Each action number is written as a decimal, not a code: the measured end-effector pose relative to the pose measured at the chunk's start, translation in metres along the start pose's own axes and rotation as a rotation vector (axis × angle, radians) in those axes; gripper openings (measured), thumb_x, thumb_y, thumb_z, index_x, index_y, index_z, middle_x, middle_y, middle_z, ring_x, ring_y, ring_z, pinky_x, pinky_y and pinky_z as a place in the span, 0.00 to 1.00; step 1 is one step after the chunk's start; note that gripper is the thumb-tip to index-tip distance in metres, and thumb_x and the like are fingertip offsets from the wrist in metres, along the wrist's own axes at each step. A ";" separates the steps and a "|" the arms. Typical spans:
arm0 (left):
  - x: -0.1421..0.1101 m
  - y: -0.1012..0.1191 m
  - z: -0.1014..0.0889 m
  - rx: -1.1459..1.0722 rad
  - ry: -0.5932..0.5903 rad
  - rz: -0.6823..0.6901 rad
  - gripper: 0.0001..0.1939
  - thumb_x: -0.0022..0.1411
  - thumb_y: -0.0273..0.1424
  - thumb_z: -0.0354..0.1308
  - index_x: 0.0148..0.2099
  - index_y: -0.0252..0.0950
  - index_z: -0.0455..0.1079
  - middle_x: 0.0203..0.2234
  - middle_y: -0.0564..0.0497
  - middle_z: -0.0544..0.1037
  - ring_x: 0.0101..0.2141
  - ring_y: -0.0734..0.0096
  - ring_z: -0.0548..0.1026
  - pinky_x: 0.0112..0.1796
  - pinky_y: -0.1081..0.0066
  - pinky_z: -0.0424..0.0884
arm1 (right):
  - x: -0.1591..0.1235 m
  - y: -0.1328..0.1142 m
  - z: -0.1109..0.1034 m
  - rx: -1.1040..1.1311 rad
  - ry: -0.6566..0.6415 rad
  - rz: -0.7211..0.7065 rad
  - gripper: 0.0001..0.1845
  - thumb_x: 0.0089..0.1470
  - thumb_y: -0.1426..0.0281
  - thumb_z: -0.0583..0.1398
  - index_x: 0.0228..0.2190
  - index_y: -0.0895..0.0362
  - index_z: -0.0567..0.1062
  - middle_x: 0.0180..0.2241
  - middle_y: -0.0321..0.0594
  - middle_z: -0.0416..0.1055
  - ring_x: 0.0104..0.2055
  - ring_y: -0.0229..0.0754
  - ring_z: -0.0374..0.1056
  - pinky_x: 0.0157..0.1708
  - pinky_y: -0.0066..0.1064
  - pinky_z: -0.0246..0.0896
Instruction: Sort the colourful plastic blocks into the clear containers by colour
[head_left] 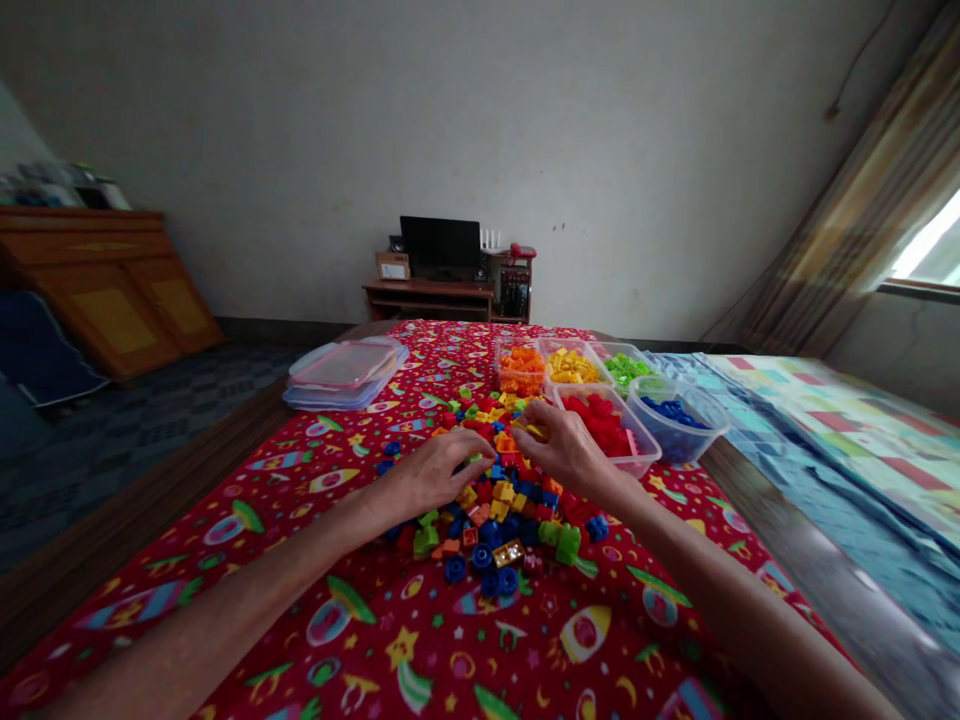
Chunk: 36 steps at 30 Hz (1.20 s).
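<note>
A heap of mixed toy building bricks (499, 505) in several colours lies on the table in front of me. My left hand (439, 470) reaches over the heap's left side, thumb and fingertips drawn together; a bit of green shows by them, but whether they hold it is unclear. My right hand (566, 447) is over the right side, its fingers curled around what looks like a yellow brick (534, 431), partly hidden. Blue wheel-like pieces (482, 557) lie at the near edge of the heap, beside a gold-coloured brick (508, 553).
Behind my right hand stand clear tubs of orange bricks (521, 372), yellow bricks (571, 366), green bricks (624, 372), red bricks (598, 424) and blue bricks (673, 412). Stacked lids (345, 375) lie at the far left on the red patterned tablecloth (300, 560).
</note>
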<state>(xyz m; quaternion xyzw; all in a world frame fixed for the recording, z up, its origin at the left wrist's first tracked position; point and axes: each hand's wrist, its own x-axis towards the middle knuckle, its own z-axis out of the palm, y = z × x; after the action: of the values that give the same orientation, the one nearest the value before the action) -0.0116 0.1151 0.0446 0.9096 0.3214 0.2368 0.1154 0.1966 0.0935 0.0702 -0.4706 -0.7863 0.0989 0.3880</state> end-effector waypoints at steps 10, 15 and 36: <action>0.004 0.005 0.022 -0.041 -0.072 0.160 0.12 0.67 0.36 0.50 0.48 0.38 0.69 0.44 0.47 0.75 0.47 0.66 0.72 0.49 0.66 0.68 | 0.004 0.003 -0.009 0.055 0.076 0.035 0.04 0.53 0.70 0.56 0.30 0.57 0.69 0.19 0.31 0.63 0.21 0.32 0.56 0.23 0.25 0.47; 0.001 0.007 0.031 0.004 -0.060 0.228 0.14 0.68 0.37 0.49 0.49 0.37 0.69 0.46 0.46 0.74 0.50 0.64 0.71 0.52 0.64 0.66 | 0.017 0.019 -0.031 0.166 0.008 0.105 0.17 0.54 0.66 0.56 0.44 0.60 0.71 0.22 0.35 0.70 0.22 0.34 0.63 0.23 0.26 0.54; 0.000 0.017 0.017 0.035 -0.214 0.202 0.11 0.66 0.35 0.53 0.47 0.37 0.71 0.49 0.45 0.72 0.49 0.61 0.71 0.49 0.65 0.67 | 0.119 0.125 -0.076 -0.114 0.026 0.581 0.20 0.60 0.62 0.53 0.38 0.66 0.76 0.30 0.50 0.76 0.26 0.37 0.71 0.19 0.21 0.63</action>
<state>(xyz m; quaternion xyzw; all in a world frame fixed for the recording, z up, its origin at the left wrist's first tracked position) 0.0063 0.1011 0.0363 0.9593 0.2180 0.1431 0.1085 0.3026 0.2419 0.1188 -0.6982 -0.6178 0.1555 0.3265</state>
